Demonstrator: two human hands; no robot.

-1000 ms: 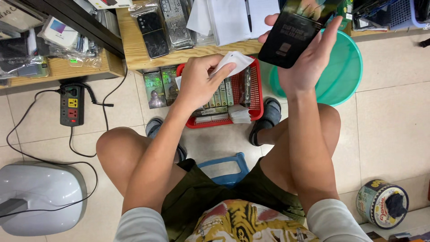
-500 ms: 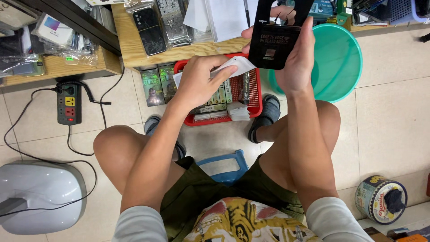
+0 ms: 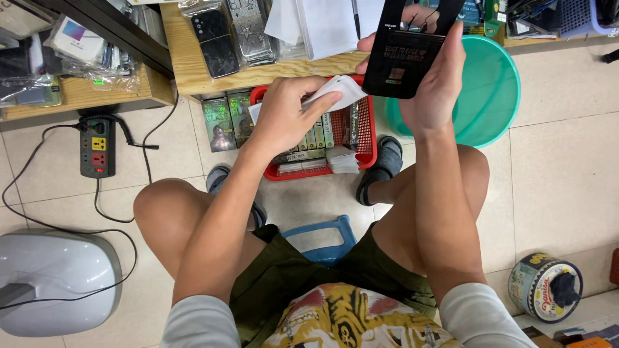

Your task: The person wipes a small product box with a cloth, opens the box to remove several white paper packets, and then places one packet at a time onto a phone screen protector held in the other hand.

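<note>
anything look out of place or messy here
Nothing is spilled or broken. The power strip lies on the floor with its cord trailing loose, and the boxes in the red basket sit jumbled, some tilted.

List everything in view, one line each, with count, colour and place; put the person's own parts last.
black flat package: one, black, held up at top centre.
white paper packet: one, white, over the red basket.
red basket: one, red, on the floor between the feet, holding small boxes.
teal basin: one, teal, floor at upper right.
power strip: one, dark grey, floor at left, cable attached.
grey domed device: one, light grey, lower left.
round tin: one, patterned, lower right.
blue stool: one, blue, under the person.
wooden shelf: one, light wood, top, carrying phone cases.
left hand: holds the packet.
right hand: holds the package.
</note>
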